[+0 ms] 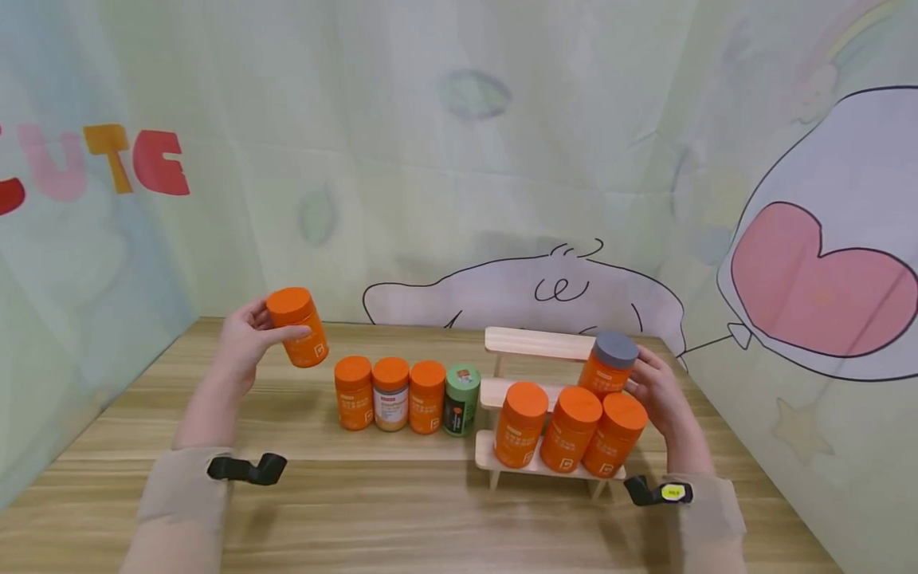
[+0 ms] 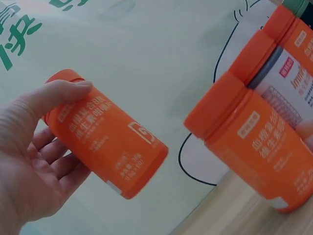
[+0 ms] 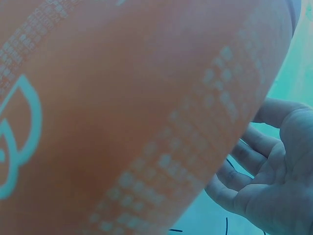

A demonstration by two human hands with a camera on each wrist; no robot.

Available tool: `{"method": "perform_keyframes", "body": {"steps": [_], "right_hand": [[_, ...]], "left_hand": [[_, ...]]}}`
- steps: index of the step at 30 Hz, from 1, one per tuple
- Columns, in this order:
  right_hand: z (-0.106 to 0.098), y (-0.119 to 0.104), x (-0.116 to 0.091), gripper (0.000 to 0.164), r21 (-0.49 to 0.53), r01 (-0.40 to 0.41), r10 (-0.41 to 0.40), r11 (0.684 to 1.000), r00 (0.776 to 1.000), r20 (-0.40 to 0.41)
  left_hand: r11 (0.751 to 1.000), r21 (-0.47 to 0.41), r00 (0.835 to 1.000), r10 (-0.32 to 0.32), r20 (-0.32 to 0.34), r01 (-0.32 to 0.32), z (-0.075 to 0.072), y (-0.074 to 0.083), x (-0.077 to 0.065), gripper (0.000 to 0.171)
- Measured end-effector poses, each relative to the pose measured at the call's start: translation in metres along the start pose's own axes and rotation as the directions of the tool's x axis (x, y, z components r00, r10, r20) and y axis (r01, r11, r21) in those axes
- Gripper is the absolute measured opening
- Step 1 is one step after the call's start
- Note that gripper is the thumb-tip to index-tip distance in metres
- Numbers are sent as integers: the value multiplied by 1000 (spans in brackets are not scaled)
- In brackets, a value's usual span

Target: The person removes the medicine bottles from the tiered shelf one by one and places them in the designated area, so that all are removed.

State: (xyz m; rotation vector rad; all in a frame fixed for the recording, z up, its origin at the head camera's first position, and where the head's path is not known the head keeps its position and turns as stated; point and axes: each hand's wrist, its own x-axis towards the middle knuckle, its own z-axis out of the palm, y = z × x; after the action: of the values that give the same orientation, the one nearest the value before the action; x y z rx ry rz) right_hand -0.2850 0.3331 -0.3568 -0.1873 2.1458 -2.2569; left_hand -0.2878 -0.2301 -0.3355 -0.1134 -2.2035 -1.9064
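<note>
My left hand (image 1: 242, 339) holds an orange vitamin jar (image 1: 304, 344) above the table, tilted, thumb on its front and fingers behind. In the left wrist view this jar (image 2: 110, 139) hangs apart from the standing jars. My right hand (image 1: 663, 399) grips a grey-lidded orange jar (image 1: 606, 371) at its right side, at the stepped wooden rack (image 1: 534, 340). Whether that jar rests on the middle step is hidden by the front jars. A large orange jar (image 3: 122, 112) fills most of the right wrist view and covers the fingertips of the right hand (image 3: 274, 166).
Orange jars (image 1: 519, 426) stand along the rack's lowest step. Left of the rack, an orange jar (image 1: 354, 395), a white-labelled jar (image 1: 390, 405), another orange jar (image 1: 427, 399) and a green jar (image 1: 461, 399) form a row on the wooden table (image 1: 344, 510). A printed curtain hangs behind.
</note>
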Motion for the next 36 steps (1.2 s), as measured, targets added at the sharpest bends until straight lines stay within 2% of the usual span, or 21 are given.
{"method": "perform_keyframes", "body": {"steps": [4,9,15,21,25,31,36], "right_hand": [[-1,0,0,29,-6,5,-5,1000,1000,-4],[0,0,0,28,0,8,-8,1000,1000,-3],[1,-2,0,26,-7,7,-7,1000,1000,-3],[0,-2,0,26,-9,11,-11,1000,1000,3],[0,-2,-1,27,-8,13,-13,1000,1000,5],[1,-2,-1,27,-6,21,-21,1000,1000,4],[1,-2,-1,25,-11,7,-7,1000,1000,4]], "left_hand": [[991,122,995,-71,71,62,-2,-7,3,87],[980,171,978,-133,160,105,-3,-16,4,92],[969,228,963,-148,224,96,-4,-25,2,92],[956,273,940,-185,285,106,-5,-33,3,92],[948,306,927,-192,323,89,-4,-38,3,89],[950,302,901,-197,387,78,-2,-43,2,87],[951,298,893,-199,403,77,0,-46,1,87]]}}
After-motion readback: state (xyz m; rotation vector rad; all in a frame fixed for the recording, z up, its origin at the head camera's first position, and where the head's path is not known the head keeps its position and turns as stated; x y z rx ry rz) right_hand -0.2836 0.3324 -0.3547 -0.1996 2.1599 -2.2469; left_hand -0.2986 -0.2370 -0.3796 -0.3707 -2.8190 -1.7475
